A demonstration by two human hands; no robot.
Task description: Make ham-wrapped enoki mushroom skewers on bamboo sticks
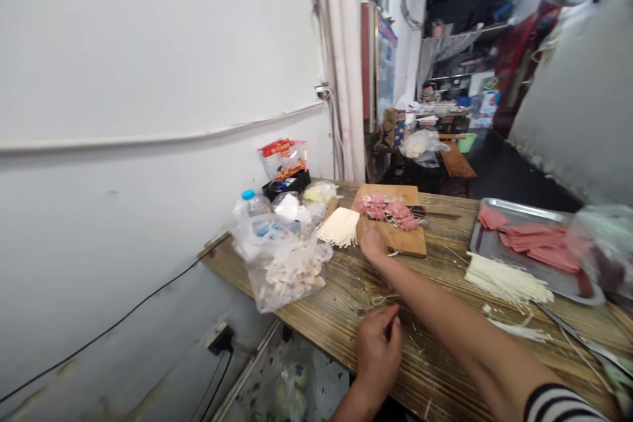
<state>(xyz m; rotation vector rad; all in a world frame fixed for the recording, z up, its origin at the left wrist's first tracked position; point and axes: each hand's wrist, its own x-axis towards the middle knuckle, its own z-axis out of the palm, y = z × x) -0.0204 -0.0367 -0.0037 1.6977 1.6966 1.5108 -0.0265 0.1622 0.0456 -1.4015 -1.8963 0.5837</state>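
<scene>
My right hand [373,242] reaches to the near left edge of a wooden cutting board [413,242], beside a bundle of enoki mushrooms [340,227]. Its fingers are blurred and partly hidden. On the board lie pink meat rolls [401,214], apparently on thin skewers. Closer to me, my left hand [378,346] is closed at the table's front edge, fingers curled in towards the thumb; whatever it holds, if anything, cannot be made out. Just beyond it, a thin loop [383,301] lies on the wood.
Right of my forearm, a metal tray [524,206] bears pink meat slices [541,245]. More enoki [509,279] and scissors [588,341] lie near it. At the left are a plastic bag of pale pieces [291,273], a blue-capped bottle [250,201] and a red-white packet [284,158] by the wall.
</scene>
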